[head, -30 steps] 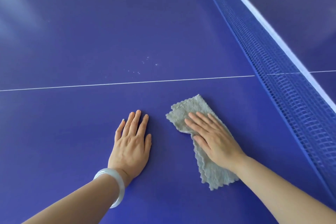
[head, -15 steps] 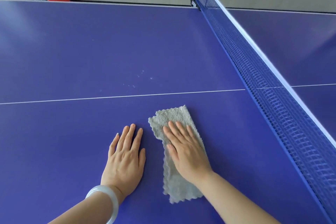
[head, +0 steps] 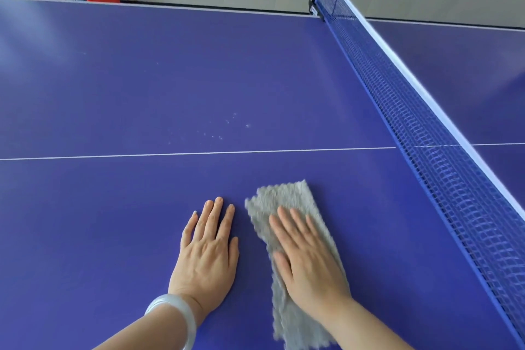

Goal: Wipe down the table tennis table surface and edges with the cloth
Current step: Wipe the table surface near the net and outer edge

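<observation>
The right hand (head: 308,260) lies flat with straight fingers pressing a grey, fuzzy, scallop-edged cloth (head: 287,202), folded long on the near half of the blue table (head: 113,79). The left hand (head: 206,256), fingers straight, rests palm-down on the bare surface just left of it. White specks (head: 227,128) lie beyond the centre line (head: 170,154). The net (head: 426,133) runs along the right.

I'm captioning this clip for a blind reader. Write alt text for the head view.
A right hand presses a grey cloth onto a blue table tennis table, left hand flat beside it. Pale specks lie beyond the white line; the net runs along the right.
</observation>
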The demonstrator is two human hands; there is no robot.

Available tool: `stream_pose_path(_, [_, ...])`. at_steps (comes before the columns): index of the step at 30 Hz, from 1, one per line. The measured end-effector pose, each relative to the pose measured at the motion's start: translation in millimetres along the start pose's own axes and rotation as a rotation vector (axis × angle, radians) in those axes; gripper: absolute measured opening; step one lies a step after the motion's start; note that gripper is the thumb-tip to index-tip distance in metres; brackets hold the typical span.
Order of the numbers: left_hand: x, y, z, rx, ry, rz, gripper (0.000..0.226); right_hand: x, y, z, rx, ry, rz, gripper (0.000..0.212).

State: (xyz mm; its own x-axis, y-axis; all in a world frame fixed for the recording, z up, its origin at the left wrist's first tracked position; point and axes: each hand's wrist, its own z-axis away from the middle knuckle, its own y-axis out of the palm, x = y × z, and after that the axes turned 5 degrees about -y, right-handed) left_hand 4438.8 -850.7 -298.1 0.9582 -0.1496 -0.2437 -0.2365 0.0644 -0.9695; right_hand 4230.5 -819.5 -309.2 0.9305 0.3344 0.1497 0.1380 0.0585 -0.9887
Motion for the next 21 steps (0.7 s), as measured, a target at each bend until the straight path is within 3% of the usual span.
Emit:
stream_pose_path(2, [0,-1,-1,0.000,0.005,0.000,0.062,-13,-2,29,0.021,-0.116,0.013,0.058])
stream_pose_path(4, [1,0,-2,0.000,0.003,0.001,0.061,-42,-7,33,0.015,-0.060,0.061,0.057])
stream_pose_path(7, [1,5,-2,0.001,-0.002,-0.008,0.065,-66,-19,-2,-0.016,0.386,0.066,0.056])
stream_pose_path(9, [3,6,-3,-0.004,0.000,-0.009,0.068,-46,-18,-31,-0.005,0.612,0.032,0.059])
stream_pose_path(10, [3,6,-3,-0.007,0.002,-0.006,0.068,-29,-15,-37,-0.004,0.614,0.028,0.059])
stream_pose_path(15, [4,7,-2,-0.020,0.017,0.008,0.067,68,11,19,0.000,0.251,0.016,0.058])
stream_pose_path(21, [5,10,-8,-0.024,0.024,0.042,0.057,114,10,51,0.005,0.384,0.007,0.062])
